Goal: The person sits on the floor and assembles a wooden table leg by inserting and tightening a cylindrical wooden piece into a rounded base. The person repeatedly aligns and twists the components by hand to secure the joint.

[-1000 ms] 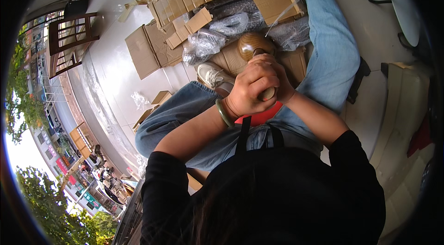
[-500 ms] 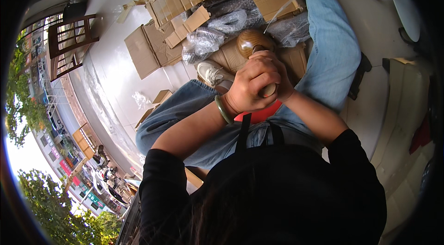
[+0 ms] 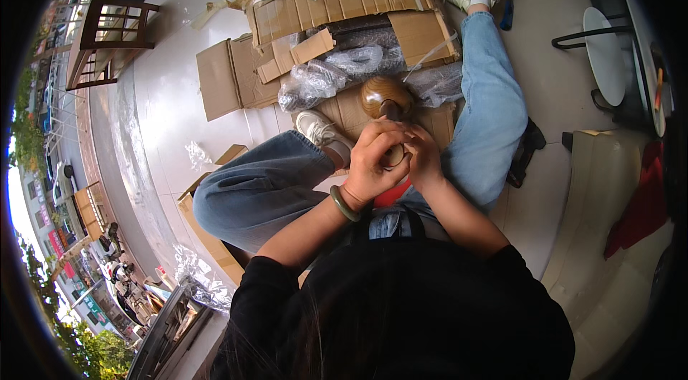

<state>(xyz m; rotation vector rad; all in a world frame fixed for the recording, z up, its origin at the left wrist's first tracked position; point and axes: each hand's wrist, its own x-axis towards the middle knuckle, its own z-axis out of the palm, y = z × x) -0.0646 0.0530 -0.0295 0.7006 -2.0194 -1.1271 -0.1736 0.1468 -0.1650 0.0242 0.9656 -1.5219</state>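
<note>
Between my legs I hold a turned wooden piece point(image 3: 387, 97) with a round, glossy brown bulb at its far end and a narrow dark neck. Its pale round near end shows inside the curl of my fingers. My left hand point(image 3: 371, 163), with a green bangle point(image 3: 345, 203) at the wrist, wraps round this near end. From the other side my right hand point(image 3: 424, 156) closes on the same piece, its fingers meeting those of the left; part of its grip is hidden. The bulb lies over flattened cardboard point(image 3: 344, 109).
Beyond the bulb, an opened cardboard box point(image 3: 337, 3) holds things in bubble wrap point(image 3: 344, 68). A black tool point(image 3: 527, 154) lies beside my right leg. On the left stand a wooden chair point(image 3: 107, 43) and another carton point(image 3: 215, 233). A pale padded seat point(image 3: 588, 215) is at right.
My view has shifted, bringing more floor and my right shoe into sight. My fingers have moved from a tight clasp to a looser curl round the near end of the wooden piece.
</note>
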